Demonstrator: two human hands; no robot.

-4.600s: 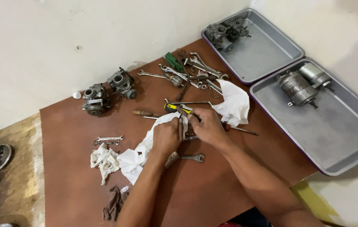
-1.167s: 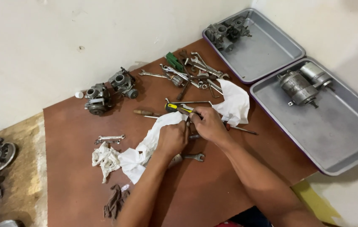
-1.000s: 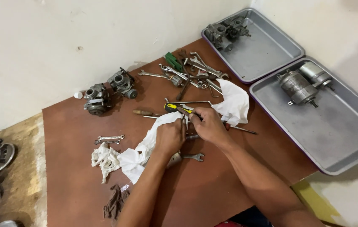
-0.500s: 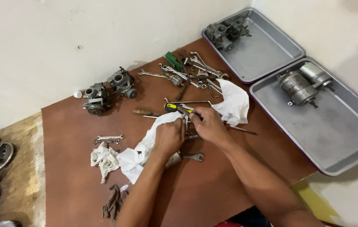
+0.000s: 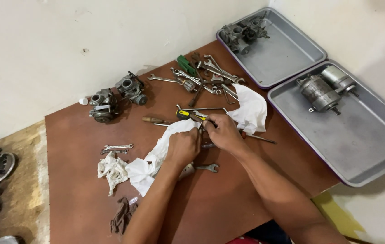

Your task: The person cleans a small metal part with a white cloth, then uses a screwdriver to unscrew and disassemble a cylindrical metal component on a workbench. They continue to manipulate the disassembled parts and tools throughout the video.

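Bare brown board toward the near edge; far edge crowded by a heap of spanners. Left hand closed over a white rag at mid-board, right hand curled, fingertips pinching a small part against it — part itself hidden. Two carburettors by the wall, two grey trays to the right — a third carburettor in the far one, two cylindrical motors in the near. One yellow-handled screwdriver just behind the hands, one spanner under the left wrist.
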